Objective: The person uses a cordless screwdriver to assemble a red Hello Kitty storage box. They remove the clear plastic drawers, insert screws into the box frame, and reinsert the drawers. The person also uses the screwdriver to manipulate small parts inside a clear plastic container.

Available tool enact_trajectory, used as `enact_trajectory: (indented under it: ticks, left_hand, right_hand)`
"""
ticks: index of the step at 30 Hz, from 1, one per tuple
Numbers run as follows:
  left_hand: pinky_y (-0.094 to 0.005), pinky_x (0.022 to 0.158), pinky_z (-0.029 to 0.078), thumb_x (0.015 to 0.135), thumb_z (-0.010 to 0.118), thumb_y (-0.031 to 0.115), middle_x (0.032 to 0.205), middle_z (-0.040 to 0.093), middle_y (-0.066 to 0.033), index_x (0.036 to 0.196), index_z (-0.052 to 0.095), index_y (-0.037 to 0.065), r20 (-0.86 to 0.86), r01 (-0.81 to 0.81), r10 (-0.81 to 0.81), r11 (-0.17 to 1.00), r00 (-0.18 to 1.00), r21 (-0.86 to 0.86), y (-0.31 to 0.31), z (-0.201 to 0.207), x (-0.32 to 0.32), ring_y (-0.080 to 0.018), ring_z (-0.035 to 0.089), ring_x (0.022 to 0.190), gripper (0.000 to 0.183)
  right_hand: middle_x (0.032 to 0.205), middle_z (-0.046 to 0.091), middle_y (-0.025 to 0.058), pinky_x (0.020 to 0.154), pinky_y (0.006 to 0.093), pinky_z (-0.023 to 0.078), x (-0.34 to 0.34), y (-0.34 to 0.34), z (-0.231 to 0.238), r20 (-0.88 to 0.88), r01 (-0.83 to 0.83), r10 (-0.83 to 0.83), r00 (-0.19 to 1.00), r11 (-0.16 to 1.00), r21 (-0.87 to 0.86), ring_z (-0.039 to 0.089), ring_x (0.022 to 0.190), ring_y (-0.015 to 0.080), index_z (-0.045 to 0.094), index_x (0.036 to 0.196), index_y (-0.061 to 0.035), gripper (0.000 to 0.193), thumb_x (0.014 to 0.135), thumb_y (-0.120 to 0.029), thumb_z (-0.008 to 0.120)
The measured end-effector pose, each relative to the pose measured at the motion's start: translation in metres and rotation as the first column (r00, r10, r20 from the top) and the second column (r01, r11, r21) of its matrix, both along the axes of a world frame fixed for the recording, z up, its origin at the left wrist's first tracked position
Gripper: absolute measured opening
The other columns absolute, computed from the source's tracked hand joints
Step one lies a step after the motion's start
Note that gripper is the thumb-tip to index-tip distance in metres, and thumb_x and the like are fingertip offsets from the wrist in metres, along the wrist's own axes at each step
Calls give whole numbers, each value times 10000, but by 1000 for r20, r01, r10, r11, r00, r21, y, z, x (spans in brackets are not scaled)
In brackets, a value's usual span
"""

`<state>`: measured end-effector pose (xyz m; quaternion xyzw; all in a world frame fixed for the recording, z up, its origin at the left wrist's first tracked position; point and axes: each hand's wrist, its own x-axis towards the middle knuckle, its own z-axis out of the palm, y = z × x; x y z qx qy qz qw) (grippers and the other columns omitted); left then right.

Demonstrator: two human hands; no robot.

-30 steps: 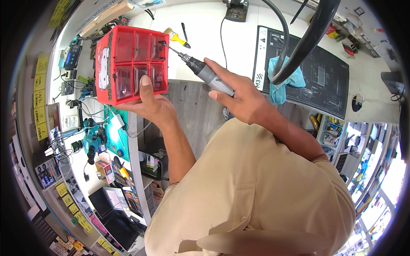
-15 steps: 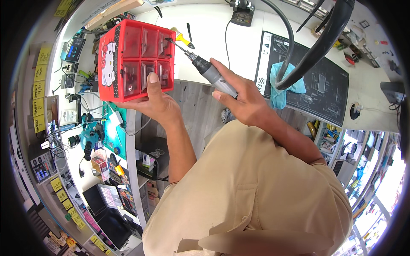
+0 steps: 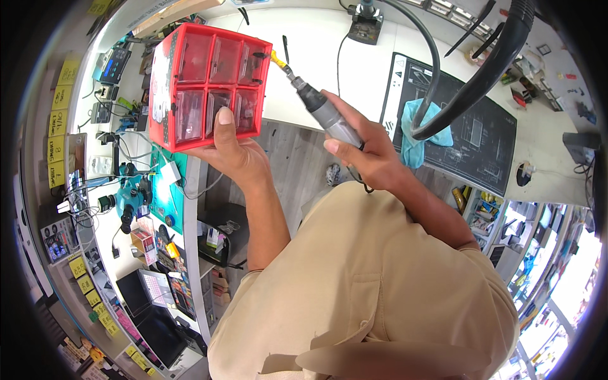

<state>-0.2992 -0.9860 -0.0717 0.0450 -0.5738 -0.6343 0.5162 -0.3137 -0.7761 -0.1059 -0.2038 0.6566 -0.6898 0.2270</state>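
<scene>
Holding a red drawer organizer (image 3: 212,82) aloft, the left hand (image 3: 231,155) grips its underside. The right hand (image 3: 373,155) clasps an electric screwdriver (image 3: 326,114) above the cluttered white bench (image 3: 329,57).

Electronics workshop: white table (image 3: 354,69) with black cutting mat (image 3: 481,126), soldering stand (image 3: 366,24), microscope (image 3: 130,196), cables, yellow sticky notes (image 3: 57,149), cluttered parts shelves.

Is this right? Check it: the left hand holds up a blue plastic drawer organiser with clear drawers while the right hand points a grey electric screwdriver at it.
Not quite: the plastic drawer organiser is red, not blue, as the head view shows. The rest stands: the left hand holds it up, its drawers clear, while the right hand points the grey electric screwdriver at it.
</scene>
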Motion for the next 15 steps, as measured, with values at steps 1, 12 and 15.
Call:
enact_trajectory:
  ticks: [1, 12, 15]
  left_hand:
    - [-479, 1087, 615, 873, 755, 124, 1499, 509, -166, 1603, 308, 110, 9, 3, -3, 1000, 1000, 5, -2, 0, 1, -307, 584, 1350, 857]
    - [-475, 1154, 536, 849, 855, 120, 1554, 449, -154, 1663, 201, 96, 106, 61, -66, 997, 992, 51, -5, -9, 13, -304, 550, 1381, 1044]
    - [-493, 1177, 518, 832, 825, 93, 1537, 468, -166, 1637, 244, 58, 155, -11, 22, 997, 988, -73, 3, -20, 10, -322, 551, 1390, 993]
  right_hand:
    - [1007, 634, 20, 709, 260, 477, -1, 1, -1, -6, 17, -17, 1000, 1000, -13, 543, 772, 78, 383, 1709, -82, 753, 1025, -139, 695]
    - [743, 638, -14, 584, 258, 435, -31, -14, 7, 110, 251, -265, 958, 960, 128, 550, 600, 63, 690, 1083, -43, 302, 963, -272, 846]
    - [749, 674, -4, 591, 257, 451, -50, -36, 5, 72, 284, -280, 957, 958, -45, 578, 633, 59, 722, 974, -44, 304, 939, -305, 875]
